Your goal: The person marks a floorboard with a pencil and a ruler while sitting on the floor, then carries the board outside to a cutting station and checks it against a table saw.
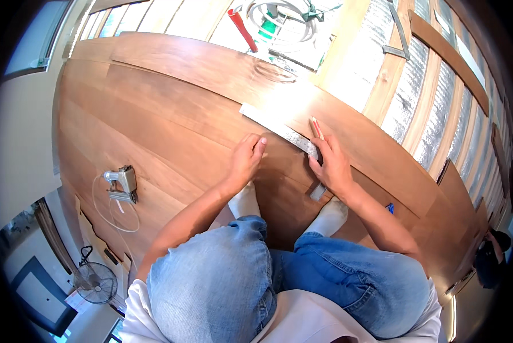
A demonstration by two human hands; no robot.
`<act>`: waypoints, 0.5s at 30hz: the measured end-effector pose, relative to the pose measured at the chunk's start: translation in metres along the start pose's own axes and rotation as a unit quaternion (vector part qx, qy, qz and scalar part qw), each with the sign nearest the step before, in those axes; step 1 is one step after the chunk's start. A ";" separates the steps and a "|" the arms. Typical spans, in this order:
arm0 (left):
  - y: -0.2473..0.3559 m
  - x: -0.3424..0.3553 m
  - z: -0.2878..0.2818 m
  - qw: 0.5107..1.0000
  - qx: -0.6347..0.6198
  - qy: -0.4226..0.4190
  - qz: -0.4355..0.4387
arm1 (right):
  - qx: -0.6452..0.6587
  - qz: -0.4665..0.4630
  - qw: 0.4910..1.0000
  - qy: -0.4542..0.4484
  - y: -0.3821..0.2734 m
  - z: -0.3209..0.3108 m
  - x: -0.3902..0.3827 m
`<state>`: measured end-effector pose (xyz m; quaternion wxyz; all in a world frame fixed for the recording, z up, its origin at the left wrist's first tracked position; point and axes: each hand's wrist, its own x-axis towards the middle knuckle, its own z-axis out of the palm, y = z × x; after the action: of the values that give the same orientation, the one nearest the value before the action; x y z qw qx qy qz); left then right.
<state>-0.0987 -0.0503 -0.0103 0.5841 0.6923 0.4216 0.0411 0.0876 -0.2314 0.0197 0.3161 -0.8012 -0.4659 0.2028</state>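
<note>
My right hand [332,166] is closed around a metal carpenter's square [279,129] and a red pencil [317,127]. The square's long blade reaches up and left over the wooden floorboards [171,111], while its short leg shows below the hand. The pencil sticks up between the fingers, point upward. My left hand [247,159] hovers near the blade, apart from it. Its fingers are curled in and the thumb is raised, with nothing seen in them. A loose long board [211,63] lies just beyond the square.
On the boards at left lies a nail gun [123,184] with a thin hose. A white hose coil [285,23] and a red tube [242,30] lie ahead. Battens [391,74] over silver foil and another square [401,34] are at right. A fan [95,283] and another person [491,260] flank me.
</note>
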 end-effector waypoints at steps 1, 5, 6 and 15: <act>-0.002 0.001 0.006 1.000 -0.002 0.003 0.002 | 0.011 0.022 1.000 0.000 -0.002 0.001 0.000; 0.002 0.007 0.020 0.963 -0.251 -0.085 -0.059 | 0.030 0.019 0.999 0.003 -0.013 0.004 0.000; 0.011 0.005 0.021 0.950 -0.279 -0.097 -0.095 | 0.029 0.020 0.999 -0.002 -0.018 0.008 -0.001; 0.036 0.008 0.008 0.949 -0.269 -0.038 -0.161 | 0.126 0.024 0.991 -0.048 -0.025 0.005 0.003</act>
<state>-0.0699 -0.0504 0.0145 0.7629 0.4336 0.4784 0.0321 0.0707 -0.2176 0.0330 0.3875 -0.7550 -0.4319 0.3054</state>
